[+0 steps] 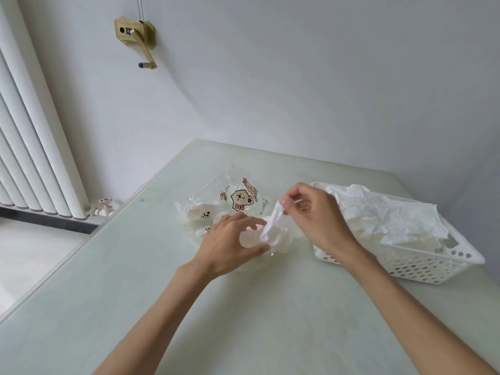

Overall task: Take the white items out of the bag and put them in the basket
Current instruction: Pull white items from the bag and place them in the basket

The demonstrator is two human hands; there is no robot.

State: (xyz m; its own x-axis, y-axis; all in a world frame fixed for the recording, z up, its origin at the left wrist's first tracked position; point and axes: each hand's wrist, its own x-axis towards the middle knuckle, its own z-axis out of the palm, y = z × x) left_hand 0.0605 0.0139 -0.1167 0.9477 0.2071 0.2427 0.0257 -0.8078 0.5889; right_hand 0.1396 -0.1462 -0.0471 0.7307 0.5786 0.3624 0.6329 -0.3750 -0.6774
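Pale glass table [270, 320] — white wall [297, 77]

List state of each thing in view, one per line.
bag: lying on the table, mouth held open
white item: half out of the bag
left hand: holds the bag mouth
right hand: pinches the white item
basket: upright, holding crumpled white items

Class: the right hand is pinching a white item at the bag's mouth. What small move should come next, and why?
Probably lift the right hand to draw the white item clear of the bag, since its lower end is bunched at the opening gripped by the left hand.
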